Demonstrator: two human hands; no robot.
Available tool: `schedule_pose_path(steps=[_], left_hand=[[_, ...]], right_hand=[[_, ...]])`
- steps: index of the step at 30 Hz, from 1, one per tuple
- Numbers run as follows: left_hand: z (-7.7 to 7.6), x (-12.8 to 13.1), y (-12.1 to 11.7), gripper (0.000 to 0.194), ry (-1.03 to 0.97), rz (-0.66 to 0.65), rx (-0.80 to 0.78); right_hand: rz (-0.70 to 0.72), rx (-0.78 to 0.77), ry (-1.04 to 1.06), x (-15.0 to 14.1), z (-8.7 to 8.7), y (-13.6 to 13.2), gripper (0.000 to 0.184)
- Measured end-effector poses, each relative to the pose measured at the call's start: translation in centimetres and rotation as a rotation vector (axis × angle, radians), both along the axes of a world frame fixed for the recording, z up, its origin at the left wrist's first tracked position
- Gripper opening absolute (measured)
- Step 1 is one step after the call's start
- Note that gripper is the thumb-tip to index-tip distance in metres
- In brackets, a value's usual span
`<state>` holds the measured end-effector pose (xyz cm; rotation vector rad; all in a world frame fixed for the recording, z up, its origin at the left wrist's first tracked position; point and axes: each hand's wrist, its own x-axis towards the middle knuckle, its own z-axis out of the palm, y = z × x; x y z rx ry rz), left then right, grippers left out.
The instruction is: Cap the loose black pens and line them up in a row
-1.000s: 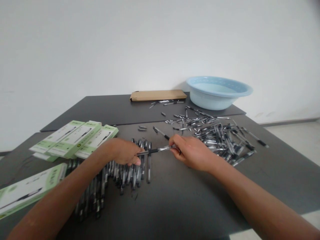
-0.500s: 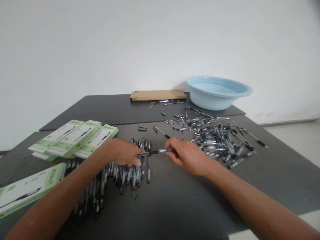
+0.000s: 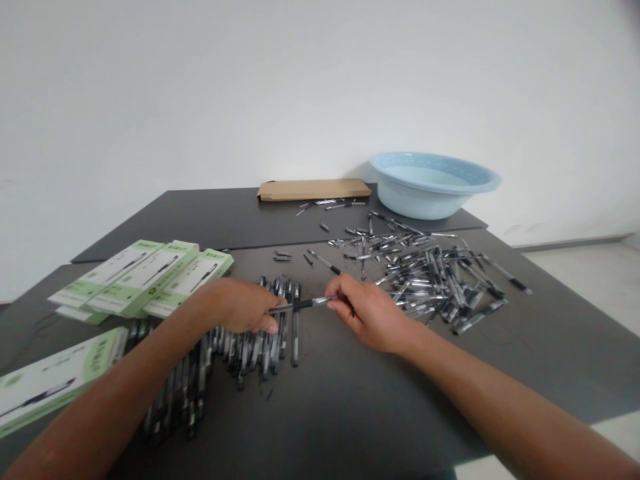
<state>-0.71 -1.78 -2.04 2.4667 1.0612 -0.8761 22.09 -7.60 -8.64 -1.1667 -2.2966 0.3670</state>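
A gel pen (image 3: 310,303) with a black grip lies level between my two hands, above the table. My left hand (image 3: 245,307) is closed on its rear end. At the tip end, the fingers of my right hand (image 3: 357,307) are pinched together; whether a small part sits between them is hidden. Beneath and beside my left hand, a row of capped pens (image 3: 257,353) lies side by side. Past my right hand spreads a loose heap of pens and pen parts (image 3: 440,280), with one more pen (image 3: 325,262) just behind its fingertips.
Green-and-white pen boxes (image 3: 145,277) are stacked at the left, with another box (image 3: 55,380) nearer me. A light blue basin (image 3: 430,193) and a flat brown carton (image 3: 314,190) stand at the back of the dark table (image 3: 340,413). Several small pen parts (image 3: 283,256) lie mid-table.
The view has shifted very slightly. Both hands still hold the pen in nearly the same position, and nothing has been let go.
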Motion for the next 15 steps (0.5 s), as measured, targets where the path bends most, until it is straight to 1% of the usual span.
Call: schedule_pose_path(steps=[2, 10, 15], left_hand=[[0.26, 0.15, -0.18, 0.044, 0.037, 0.004, -0.007], [0.56, -0.24, -0.33, 0.043, -0.003, -0.009, -0.006], [0.59, -0.69, -0.09, 0.042, -0.054, -0.031, -0.023]], right_hand=[[0.003, -0.004, 0.003, -0.05, 0.03, -0.05, 0.007], [-0.011, -0.033, 0.049, -0.44, -0.07, -0.18, 0.006], [0.01, -0.045, 0.103, -0.31, 0.0, -0.19, 0.012]])
